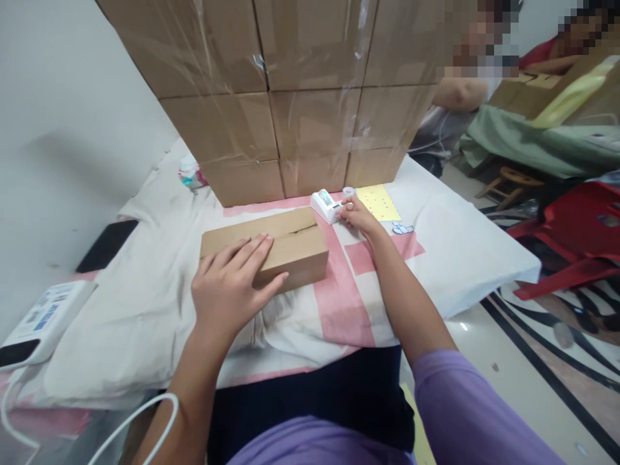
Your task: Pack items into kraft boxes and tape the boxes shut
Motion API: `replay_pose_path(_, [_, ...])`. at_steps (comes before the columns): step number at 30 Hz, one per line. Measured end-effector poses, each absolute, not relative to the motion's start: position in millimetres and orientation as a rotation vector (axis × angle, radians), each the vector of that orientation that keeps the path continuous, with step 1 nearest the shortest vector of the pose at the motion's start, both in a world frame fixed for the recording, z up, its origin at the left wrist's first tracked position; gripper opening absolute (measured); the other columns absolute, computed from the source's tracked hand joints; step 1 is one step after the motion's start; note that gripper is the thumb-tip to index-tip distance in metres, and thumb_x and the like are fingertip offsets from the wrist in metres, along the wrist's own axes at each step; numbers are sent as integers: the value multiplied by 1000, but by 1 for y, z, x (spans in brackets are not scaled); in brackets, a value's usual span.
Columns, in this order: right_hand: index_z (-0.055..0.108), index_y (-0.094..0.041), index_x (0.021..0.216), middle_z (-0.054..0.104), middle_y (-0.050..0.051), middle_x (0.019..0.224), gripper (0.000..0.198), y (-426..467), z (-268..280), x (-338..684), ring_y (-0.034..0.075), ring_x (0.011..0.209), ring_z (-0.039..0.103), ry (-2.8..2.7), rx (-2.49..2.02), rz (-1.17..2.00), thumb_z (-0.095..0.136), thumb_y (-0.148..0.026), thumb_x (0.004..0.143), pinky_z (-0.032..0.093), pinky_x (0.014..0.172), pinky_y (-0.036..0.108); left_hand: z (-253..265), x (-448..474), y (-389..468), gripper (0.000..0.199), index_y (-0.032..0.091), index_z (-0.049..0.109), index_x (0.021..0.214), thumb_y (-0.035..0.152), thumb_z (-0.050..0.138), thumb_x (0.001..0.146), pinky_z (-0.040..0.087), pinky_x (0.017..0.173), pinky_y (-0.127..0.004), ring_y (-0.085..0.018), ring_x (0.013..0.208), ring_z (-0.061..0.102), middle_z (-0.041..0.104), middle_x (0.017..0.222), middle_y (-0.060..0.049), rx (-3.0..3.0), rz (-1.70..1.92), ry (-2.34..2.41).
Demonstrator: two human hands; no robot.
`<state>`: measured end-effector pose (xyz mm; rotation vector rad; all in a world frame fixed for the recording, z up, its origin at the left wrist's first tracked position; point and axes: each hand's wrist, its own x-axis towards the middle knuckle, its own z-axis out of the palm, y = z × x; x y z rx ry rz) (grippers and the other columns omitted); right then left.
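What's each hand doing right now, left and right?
Left hand: open, flat on the cardboard box.
Right hand: fingers touching the small white device; grip cannot be told.

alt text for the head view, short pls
Left hand rests flat on a flat cardboard box on a cloth-covered table; right hand touches a small white device before stacked cartons.

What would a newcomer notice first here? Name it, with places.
The wall of taped cardboard cartons at the back of the cloth-covered table dominates. In front, the left hand lies flat on a shut brown box, while the right hand touches a small white device beside a yellow sheet.
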<state>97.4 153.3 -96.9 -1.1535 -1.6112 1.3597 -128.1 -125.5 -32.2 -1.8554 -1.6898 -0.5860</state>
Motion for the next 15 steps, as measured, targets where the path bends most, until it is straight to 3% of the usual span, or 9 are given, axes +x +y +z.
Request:
replay_pose_path(9, [39,-25,90,52,-9,54,38,157,-108,97,12,45,42,-1576,-1115,1448,58,-9,61,31,42,19,-31,-128,-123,53,23,63,134,52,64,89,47,84,-40,-28,112,68,72,129,-4,-1834,-574,-1653])
replay_pose_path(15, [36,-25,92,56,-9,60,38,132,-91,107,12,51,51,-1478,-1001,1388,62,-26,65,37,47,20,-33,-114,-119,51,23,63,135,52,58,93,49,88,-43,-30,115,67,70,133,-3,-1792,-558,-1759])
